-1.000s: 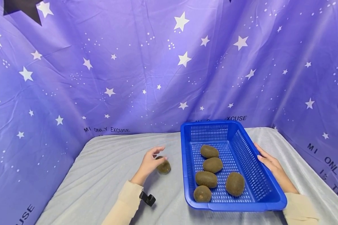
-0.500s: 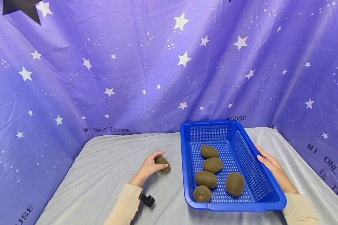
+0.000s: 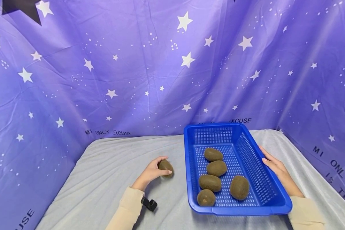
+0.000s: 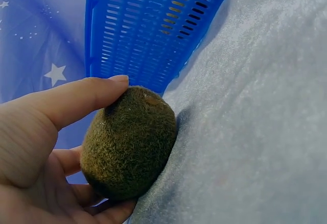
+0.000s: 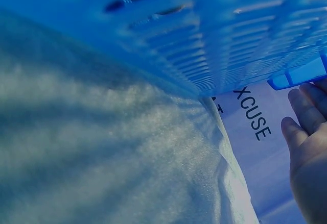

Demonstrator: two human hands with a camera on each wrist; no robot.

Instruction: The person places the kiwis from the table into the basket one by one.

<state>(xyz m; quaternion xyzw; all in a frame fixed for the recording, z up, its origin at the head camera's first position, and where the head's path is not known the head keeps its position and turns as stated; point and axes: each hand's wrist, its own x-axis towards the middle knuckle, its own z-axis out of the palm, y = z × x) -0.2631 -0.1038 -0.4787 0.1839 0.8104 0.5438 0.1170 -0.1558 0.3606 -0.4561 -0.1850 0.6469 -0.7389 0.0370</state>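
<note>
My left hand (image 3: pixel 152 172) holds a brown fuzzy kiwi (image 3: pixel 166 168) on the cloth, left of the blue basket. In the left wrist view the thumb lies along the top of the kiwi (image 4: pixel 130 142), and the fingers curl beneath its other side. The kiwi still touches the cloth there. Several more kiwis lie inside the basket (image 3: pixel 253 210), one of them (image 3: pixel 240 187) apart on the right side. My right hand (image 3: pixel 280 171) rests against the basket's right rim with its fingers extended. In the right wrist view, its fingertips (image 5: pixel 296 99) are just by the rim.
Pale grey cloth (image 3: pixel 103 179) covers the table under everything. Purple star-patterned curtains (image 3: pixel 138 64) stand behind and at both sides. A black wrist camera mount (image 3: pixel 149 203) sits at the left sleeve.
My left thumb and fingers have come down around the kiwi on the cloth and now grip it. The right hand and the basket have stayed in place.
</note>
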